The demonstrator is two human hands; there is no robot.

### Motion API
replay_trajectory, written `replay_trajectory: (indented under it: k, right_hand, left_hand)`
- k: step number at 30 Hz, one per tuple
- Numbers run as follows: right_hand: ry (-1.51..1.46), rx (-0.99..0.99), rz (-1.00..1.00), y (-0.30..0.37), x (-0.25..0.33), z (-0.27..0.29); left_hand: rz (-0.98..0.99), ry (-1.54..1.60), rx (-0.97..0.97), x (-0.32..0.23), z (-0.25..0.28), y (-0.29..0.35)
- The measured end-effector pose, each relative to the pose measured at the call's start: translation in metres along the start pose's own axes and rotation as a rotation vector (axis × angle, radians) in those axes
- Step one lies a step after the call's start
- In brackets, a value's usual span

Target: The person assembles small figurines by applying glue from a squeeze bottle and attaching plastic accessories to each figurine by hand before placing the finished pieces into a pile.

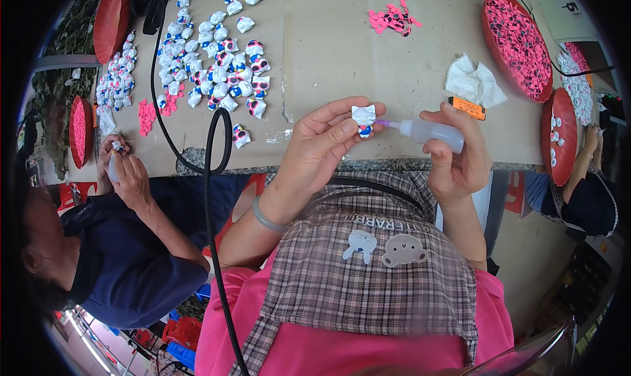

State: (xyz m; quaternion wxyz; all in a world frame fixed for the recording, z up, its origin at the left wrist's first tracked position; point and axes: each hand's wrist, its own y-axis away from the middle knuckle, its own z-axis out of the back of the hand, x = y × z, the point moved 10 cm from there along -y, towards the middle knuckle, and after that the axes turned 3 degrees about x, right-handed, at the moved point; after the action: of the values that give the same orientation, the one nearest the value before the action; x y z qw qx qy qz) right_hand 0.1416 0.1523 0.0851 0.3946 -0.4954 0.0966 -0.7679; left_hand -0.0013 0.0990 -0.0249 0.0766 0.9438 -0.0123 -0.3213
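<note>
Between the thumb and fingers of my left hand (322,139) is a small white cat figurine (363,117) with blue on its lower body. My right hand (464,149) grips a translucent squeeze bottle (434,134), held sideways. Its thin purple nozzle (386,123) points left and reaches the figurine's side; whether the tip touches it I cannot tell. Both hands are just above the table's front edge. One figurine with pink-rimmed dark glasses (241,136) lies apart, to the left of my left hand.
Many figurines (217,67) crowd the table's left side. A small pink heap (394,18) lies at the back; a red tray (516,44) of pink pieces stands right, near crumpled tissue (474,80) and an orange box (467,108). A black cable (208,179) hangs at left. Co-workers sit on both sides.
</note>
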Motion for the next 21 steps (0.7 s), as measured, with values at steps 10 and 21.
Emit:
replay_trajectory:
  k: [10, 21]
  right_hand:
    - [-0.019, -0.049, 0.024, 0.0032, -0.0026, 0.0029]
    - [-0.047, -0.004, -0.013, 0.0017, -0.0039, -0.0019]
  left_hand:
    - [0.012, 0.054, 0.015, -0.0002, -0.001, -0.0019]
    - [0.006, -0.002, 0.006, 0.0015, -0.0002, -0.0014]
